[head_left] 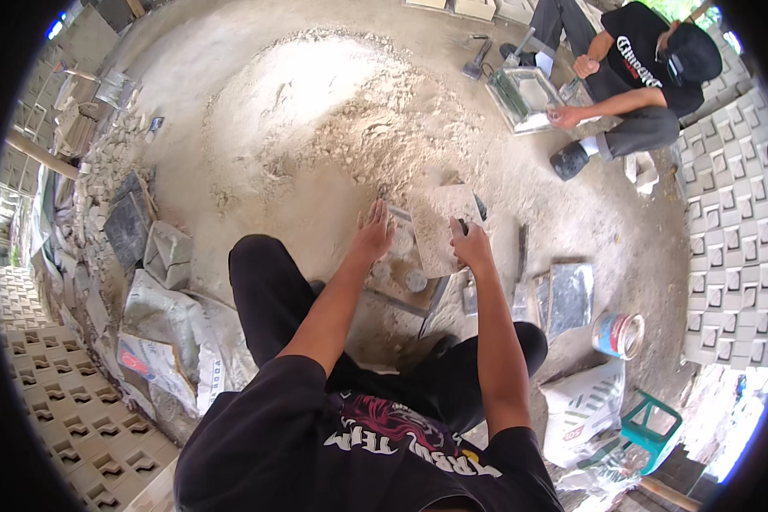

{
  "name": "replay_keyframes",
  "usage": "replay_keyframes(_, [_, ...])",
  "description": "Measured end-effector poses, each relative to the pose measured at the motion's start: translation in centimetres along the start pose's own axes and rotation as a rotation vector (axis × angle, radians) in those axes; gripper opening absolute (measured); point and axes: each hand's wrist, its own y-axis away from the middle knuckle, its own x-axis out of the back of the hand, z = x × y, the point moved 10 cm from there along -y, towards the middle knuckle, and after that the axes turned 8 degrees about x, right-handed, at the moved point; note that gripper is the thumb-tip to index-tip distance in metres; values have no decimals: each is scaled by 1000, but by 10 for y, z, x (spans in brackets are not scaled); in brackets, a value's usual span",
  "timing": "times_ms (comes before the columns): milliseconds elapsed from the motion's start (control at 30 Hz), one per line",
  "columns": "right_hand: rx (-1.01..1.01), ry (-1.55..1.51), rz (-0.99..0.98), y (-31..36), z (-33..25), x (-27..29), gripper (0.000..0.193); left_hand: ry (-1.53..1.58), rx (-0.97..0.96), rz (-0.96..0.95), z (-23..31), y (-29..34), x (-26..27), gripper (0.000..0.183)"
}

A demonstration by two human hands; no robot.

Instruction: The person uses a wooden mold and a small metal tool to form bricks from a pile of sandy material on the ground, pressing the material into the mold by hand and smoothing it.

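Between my knees on the ground lies a rectangular mould [390,300] with rounded raised shapes inside, dusted with pale powder. My right hand [471,247] is closed around the dark handle of a flat, rectangular trowel [436,224]. Sandy powder coats the trowel's face, which covers the right part of the mould. At the mould's upper left edge, my left hand [374,233] has its fingers stretched out, pointing away from me, and holds nothing. Just beyond both hands spreads a large heap of pale powder [333,102].
A co-worker [648,77] crouches at the upper right over a framed mould [525,98]. To my right are a dark square plate [570,297], a paint tin [618,335], a sack [584,410] and a green stool [651,431]. Rubble and sacks [175,324] lie left; patterned blocks [730,230] are stacked right.
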Motion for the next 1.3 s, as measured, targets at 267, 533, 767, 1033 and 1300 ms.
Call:
replay_keyframes(267, [22, 373, -50, -122, -16, -14, 57, 16, 5, 124, -9, -66, -4, 64])
replay_keyframes(533, [144, 421, -228, -264, -12, -164, 52, 17, 88, 153, -20, -67, 0, 63])
replay_keyframes(767, [223, 377, -266, -283, -40, -166, 52, 18, 101, 173, -22, -66, 4, 64])
replay_keyframes(1033, [214, 381, -200, -239, -30, -130, 50, 35, 128, 164, -24, -67, 1, 65])
replay_keyframes(1300, [213, 242, 90, -174, -39, -80, 44, 56, 153, 168, -26, -65, 1, 66])
